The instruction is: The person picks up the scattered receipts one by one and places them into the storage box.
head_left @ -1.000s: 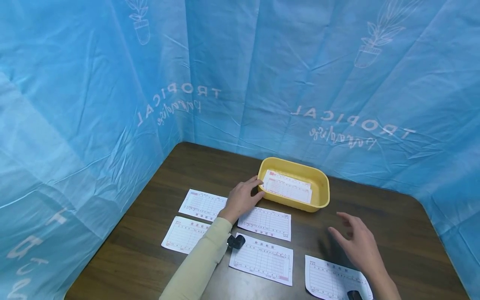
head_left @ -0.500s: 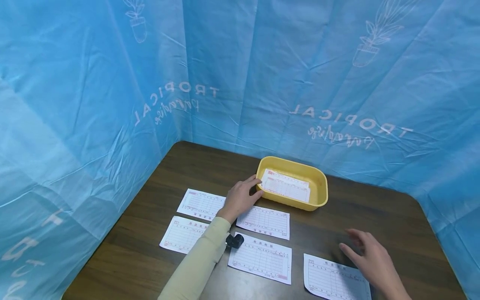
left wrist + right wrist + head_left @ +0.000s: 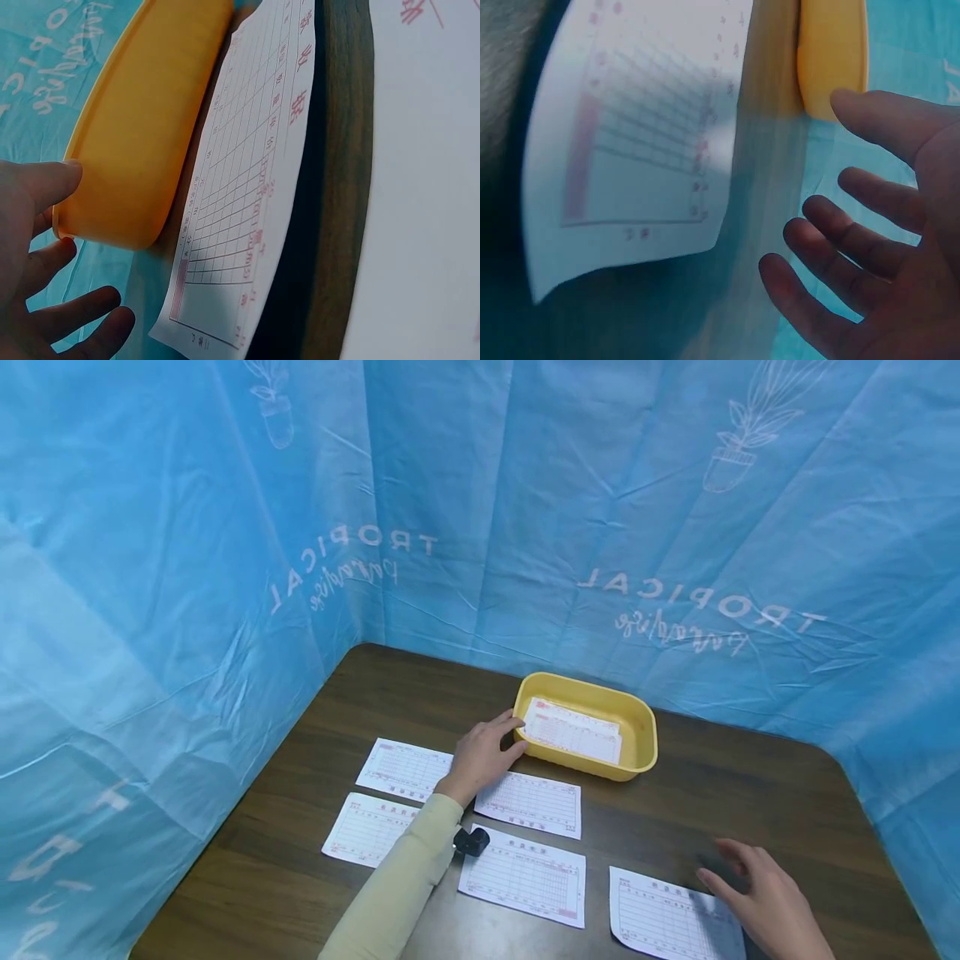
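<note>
My left hand [image 3: 480, 760] is at the left end of a yellow plastic basket [image 3: 641, 735], thumb and index finger pinching its rim. The left wrist view shows the thumb on the basket's wall [image 3: 142, 135], with the other fingers spread loosely. Inside the basket lie overlapping printed paper forms [image 3: 573, 735]. My right hand [image 3: 768, 897] is held with nothing in it, fingers loosely bent, over the right end of a paper form [image 3: 660, 914]. In the right wrist view the thumb and fingers stand apart beside that form [image 3: 652, 150].
Several more printed forms lie in two rows on the dark wooden table [image 3: 300, 777]: an upper left form [image 3: 405, 768], a lower left form [image 3: 367, 831], one below the basket [image 3: 532, 806] and a lower middle one [image 3: 525, 881]. A blue curtain [image 3: 480, 527] surrounds the table's far and side edges.
My right hand has moved right and toward me, from beside the basket to over the right form. My left hand stays at the basket's rim.
</note>
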Demonstrator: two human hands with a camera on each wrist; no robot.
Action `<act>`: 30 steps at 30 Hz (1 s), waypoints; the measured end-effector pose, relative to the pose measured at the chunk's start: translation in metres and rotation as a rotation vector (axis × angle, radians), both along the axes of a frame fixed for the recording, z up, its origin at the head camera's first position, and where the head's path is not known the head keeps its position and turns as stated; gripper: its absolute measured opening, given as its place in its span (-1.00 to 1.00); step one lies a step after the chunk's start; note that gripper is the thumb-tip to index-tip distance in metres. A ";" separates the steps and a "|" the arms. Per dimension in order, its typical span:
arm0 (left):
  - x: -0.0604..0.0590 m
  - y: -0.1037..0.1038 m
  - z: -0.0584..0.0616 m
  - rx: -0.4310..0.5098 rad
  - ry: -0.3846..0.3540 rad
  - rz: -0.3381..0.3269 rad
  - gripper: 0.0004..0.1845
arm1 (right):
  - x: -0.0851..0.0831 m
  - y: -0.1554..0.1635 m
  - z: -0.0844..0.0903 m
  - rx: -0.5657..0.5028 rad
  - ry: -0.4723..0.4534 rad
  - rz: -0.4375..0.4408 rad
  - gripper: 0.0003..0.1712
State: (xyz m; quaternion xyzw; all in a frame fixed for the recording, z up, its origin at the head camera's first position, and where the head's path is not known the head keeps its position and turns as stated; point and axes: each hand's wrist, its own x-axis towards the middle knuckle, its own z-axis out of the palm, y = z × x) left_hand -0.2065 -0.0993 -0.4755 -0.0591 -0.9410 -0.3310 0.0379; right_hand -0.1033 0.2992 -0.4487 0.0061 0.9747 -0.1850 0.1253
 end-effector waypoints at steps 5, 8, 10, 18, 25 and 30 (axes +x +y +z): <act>0.001 0.001 -0.001 0.007 -0.011 0.002 -0.50 | 0.002 0.009 -0.003 0.014 -0.086 0.013 0.05; 0.000 0.001 -0.001 0.004 -0.008 0.009 -0.50 | 0.001 0.011 -0.006 0.015 -0.139 -0.005 0.10; 0.000 0.001 -0.001 0.002 -0.004 0.011 -0.51 | 0.001 0.012 -0.009 0.018 -0.169 -0.017 0.15; 0.001 0.001 -0.001 0.003 -0.004 0.014 -0.51 | 0.005 0.016 -0.021 0.037 -0.225 -0.050 0.27; 0.001 0.001 -0.001 0.004 -0.002 0.011 -0.51 | 0.010 0.015 -0.023 0.042 -0.170 -0.023 0.09; 0.001 0.001 -0.001 0.005 0.002 0.011 -0.51 | 0.012 0.015 -0.024 0.013 -0.141 0.021 -0.18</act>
